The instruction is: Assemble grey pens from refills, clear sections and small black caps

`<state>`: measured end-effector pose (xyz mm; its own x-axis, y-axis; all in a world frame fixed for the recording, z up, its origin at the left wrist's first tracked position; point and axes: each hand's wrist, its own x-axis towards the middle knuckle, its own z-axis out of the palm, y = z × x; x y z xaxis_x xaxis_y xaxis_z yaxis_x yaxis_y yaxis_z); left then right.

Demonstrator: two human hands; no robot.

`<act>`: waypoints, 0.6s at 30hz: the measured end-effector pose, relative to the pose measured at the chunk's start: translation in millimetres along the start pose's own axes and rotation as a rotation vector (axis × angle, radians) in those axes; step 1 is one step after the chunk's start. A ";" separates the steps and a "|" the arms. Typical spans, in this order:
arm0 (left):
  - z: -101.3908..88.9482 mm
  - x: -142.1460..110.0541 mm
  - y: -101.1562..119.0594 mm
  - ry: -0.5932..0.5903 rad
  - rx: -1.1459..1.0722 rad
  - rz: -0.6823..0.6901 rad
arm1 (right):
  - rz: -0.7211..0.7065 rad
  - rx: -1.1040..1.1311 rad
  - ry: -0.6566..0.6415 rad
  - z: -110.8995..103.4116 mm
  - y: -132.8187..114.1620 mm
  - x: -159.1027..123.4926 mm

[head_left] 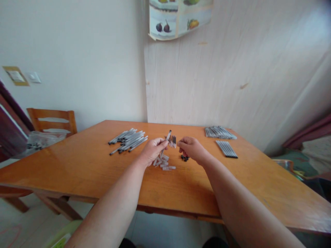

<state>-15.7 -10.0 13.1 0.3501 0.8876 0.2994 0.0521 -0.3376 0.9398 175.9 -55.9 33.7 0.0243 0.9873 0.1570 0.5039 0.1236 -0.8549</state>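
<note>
My left hand (pixel 154 151) is closed around a grey pen (pixel 169 134), which slants up with its dark end at the top. To the right, my right hand (pixel 192 148) has its fingers pinched together; whatever they hold, if anything, is hidden. Small black plugs (pixel 184 158) lie on the table just under the right hand. Clear pen caps (pixel 164 163) are heaped below my left hand. Between and behind the hands lie several short pieces with dark parts (pixel 173 140), partly covered by the left hand and the pen.
A loose pile of grey pens (pixel 130 139) lies on the left of the wooden table (pixel 103 179). On the right are a neat row of pens (pixel 226 148) and a clear-wrapped bundle (pixel 220 132). A chair (pixel 53 119) with a plastic bag (pixel 38 141) stands at the left.
</note>
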 end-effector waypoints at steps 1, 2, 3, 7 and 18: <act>-1.1 1.4 -0.7 0.031 -0.020 0.006 | -0.016 -0.063 -0.084 -0.5 -0.8 -2.4; -1.8 2.5 -1.4 0.058 -0.044 0.006 | -0.048 -0.126 -0.167 -0.6 -1.4 -4.9; -2.2 3.4 -2.0 0.082 -0.068 0.002 | -0.089 -0.191 -0.243 -0.1 -2.0 -7.1; -2.7 5.2 -3.3 0.124 -0.147 -0.027 | -0.204 -0.425 -0.412 4.6 -2.4 -12.5; -4.9 6.4 -4.7 0.134 -0.228 -0.026 | -0.209 -0.580 -0.494 12.9 0.9 -11.3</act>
<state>-18.3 -1.2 11.4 0.2238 0.9338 0.2792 -0.1577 -0.2480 0.9558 165.0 -65.7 24.8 -0.4382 0.8963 -0.0680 0.8290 0.3737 -0.4161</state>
